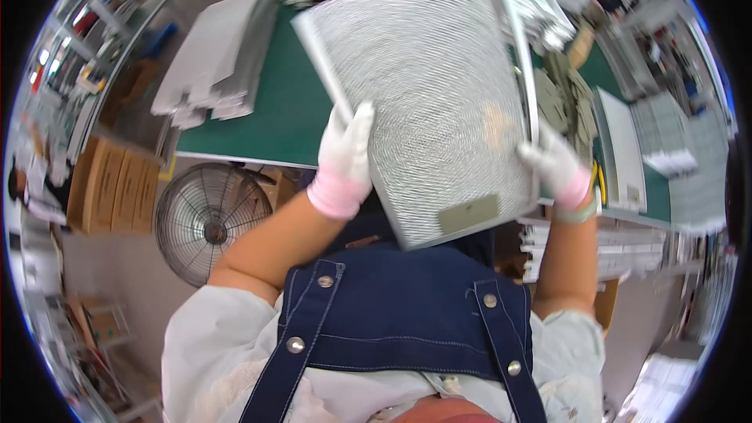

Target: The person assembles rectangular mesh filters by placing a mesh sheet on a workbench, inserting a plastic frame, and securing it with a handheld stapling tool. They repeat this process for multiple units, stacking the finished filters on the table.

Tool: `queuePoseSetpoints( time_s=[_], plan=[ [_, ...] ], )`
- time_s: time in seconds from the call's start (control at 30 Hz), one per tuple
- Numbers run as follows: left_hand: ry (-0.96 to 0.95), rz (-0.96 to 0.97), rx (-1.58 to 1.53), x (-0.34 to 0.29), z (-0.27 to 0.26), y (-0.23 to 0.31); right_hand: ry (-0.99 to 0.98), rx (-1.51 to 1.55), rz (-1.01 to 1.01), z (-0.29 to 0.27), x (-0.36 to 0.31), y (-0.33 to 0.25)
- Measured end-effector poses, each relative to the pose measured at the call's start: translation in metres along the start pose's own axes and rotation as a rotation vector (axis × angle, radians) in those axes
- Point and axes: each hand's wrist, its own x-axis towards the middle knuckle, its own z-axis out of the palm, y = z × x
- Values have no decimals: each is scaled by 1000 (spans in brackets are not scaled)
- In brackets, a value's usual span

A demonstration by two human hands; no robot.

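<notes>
A large silver metal mesh filter panel (439,94) is raised, tilted, over the near side of the green worktable (294,102). Pale metal edging runs along its left side, and a grey rectangular patch (468,214) shows near its lower edge. My left hand (347,141), in a white glove with a pink cuff, grips the left edge. On the other side my right hand (556,160), gloved alike, closes around the right edge, where a long pale metal strip (517,39) runs alongside. Whether that strip is joined to the panel, I cannot tell.
Stacked grey sheets (215,51) lie on the table's left. Plastic-wrapped pieces (536,8), olive cloth (572,98) and a framed panel (623,149) are on the right. Below the table stand a black fan (213,223) and cardboard boxes (113,188). Metal profiles (595,251) are stacked lower right.
</notes>
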Motion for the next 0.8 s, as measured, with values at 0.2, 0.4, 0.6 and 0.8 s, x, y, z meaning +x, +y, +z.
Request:
queuePoseSetpoints(
  time_s=[0.2, 0.4, 0.6, 0.8],
  plan=[
    [-861, -830, 1033, -52, -40, -15, -410, -498, 244, -43, 1, -75],
    [-1364, -709, 1296, -38, 6, 87, -435, -669, 232, -29, 13, -50],
    [-963, 1135, 1260, 26, 89, 62, -535, -729, 154, 7, 24, -91],
    [-1334, 162, 1693, 64, 123, 55, -141, -1129, 154, 16, -4, -91]
  ],
)
